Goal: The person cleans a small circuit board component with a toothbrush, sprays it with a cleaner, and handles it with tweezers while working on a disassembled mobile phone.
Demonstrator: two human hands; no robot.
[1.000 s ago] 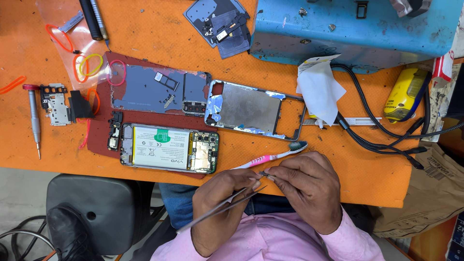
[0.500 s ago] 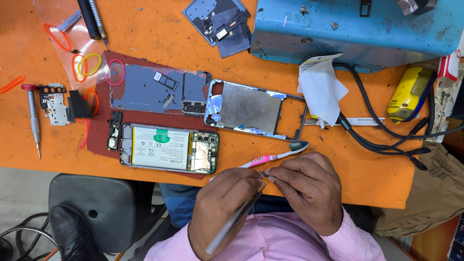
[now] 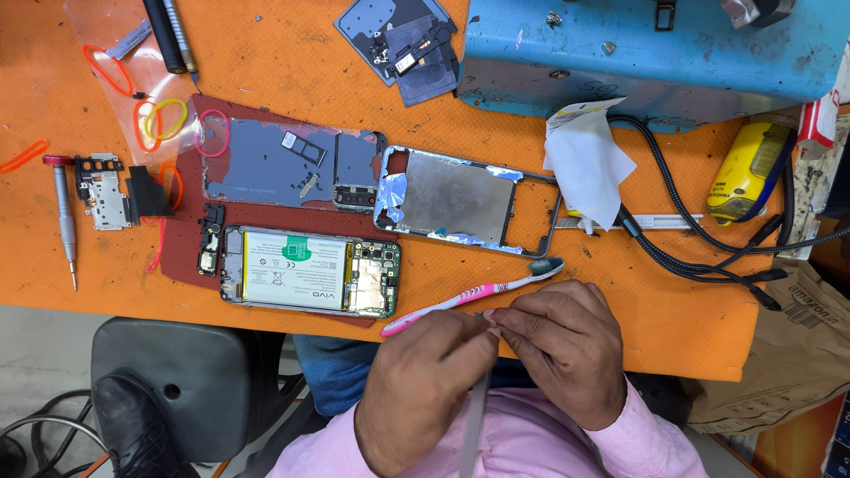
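My left hand (image 3: 425, 389) is closed around thin metal tweezers (image 3: 475, 420), whose handle end points down over my pink shirt. My right hand (image 3: 567, 354) pinches its fingertips at the tweezers' tip, just in front of the table edge; anything held there is too small to see. A pink toothbrush (image 3: 460, 299) lies on the orange table (image 3: 691, 310) just beyond both hands. Left of it, on a maroon mat (image 3: 181, 257), lies an opened phone (image 3: 310, 272) with its battery showing.
A bare metal phone frame (image 3: 465, 199) and a grey back cover (image 3: 283, 164) lie behind the phone. A screwdriver (image 3: 64, 212) and small board (image 3: 102, 181) are at left. A blue metal box (image 3: 646, 44), white tissue (image 3: 584, 159), yellow device (image 3: 748, 173) and black cables (image 3: 699, 248) fill the right. A black stool (image 3: 186, 381) stands below.
The tweezers' free end has swung from pointing down-left to pointing almost straight down. Both hands stay together at the table edge.
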